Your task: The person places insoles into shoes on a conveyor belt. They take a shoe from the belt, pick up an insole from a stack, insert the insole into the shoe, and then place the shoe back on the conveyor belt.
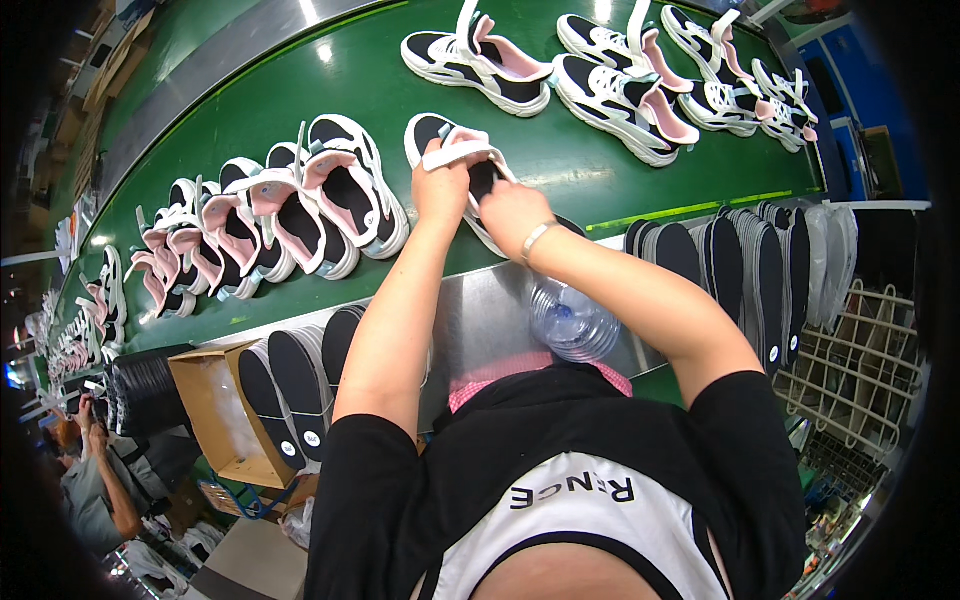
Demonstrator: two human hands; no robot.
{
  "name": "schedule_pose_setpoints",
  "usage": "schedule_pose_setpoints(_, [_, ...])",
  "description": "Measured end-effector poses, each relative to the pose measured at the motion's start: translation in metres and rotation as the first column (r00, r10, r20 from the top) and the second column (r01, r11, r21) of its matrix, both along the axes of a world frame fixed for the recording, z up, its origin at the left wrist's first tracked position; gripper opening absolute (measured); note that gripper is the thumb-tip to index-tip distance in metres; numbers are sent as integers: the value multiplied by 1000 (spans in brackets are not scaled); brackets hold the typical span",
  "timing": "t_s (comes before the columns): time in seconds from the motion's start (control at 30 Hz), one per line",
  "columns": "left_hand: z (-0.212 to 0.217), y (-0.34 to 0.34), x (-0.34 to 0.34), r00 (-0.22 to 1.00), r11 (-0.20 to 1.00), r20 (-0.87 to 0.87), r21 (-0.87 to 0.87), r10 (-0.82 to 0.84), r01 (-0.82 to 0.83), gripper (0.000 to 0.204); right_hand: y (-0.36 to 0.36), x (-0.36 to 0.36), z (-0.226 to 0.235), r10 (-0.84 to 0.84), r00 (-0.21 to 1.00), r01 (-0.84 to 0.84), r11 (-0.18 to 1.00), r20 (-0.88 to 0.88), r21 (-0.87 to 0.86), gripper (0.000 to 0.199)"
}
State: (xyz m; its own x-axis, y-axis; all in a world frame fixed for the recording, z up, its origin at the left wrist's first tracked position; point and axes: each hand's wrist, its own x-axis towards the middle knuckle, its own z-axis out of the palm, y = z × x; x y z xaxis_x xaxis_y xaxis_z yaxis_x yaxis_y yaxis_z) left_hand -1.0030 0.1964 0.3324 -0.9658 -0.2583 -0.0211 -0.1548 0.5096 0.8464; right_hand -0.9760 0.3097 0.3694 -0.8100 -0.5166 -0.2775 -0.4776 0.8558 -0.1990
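Note:
A black, white and pink sneaker [425,130] lies on the green worktable in front of me, its toe pointing away. My left hand [441,192] is closed around its left side, fingers at the white strap [456,154] across the opening. My right hand [513,217], with a band on the wrist, reaches into the opening from the right. Its fingers are curled and the tips are hidden inside, so whatever they grip does not show. Part of a dark, rounded thing [570,226] shows beside the right wrist.
Matching sneakers [350,190] line the table [250,110] on the left; others [620,105] stand at far right. Stacked black insoles [765,270] lie along the near edge, right and left. A clear plastic container [573,318] stands near my body, a cardboard box [215,410] lower left. Another person [100,490] is at far left.

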Motion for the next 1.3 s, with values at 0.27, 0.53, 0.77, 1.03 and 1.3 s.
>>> schedule_pose_setpoints(0.27, [-17,-8,5,986,986,-73,-79,-150,145,24,19,18,4,-19,965,-13,993,-260,-121,20])
schedule_pose_setpoints(0.53, [-6,-4,10,989,965,-69,216,-134,146,39,24,14,32,74,997,-76,988,23,133,18])
schedule_pose_setpoints(0.77, [6,-9,20,995,983,-20,151,-99,101,39,-5,-7,-2,51,998,-48,996,41,-72,16])
schedule_pose_setpoints(1.03, [-2,-13,28,1000,986,26,166,0,-4,46,-13,-21,-21,63,982,-57,998,181,-38,20])
schedule_pose_setpoints(1.3, [7,-7,27,999,995,40,95,22,-25,46,-22,-37,-59,220,956,-265,931,194,252,46])
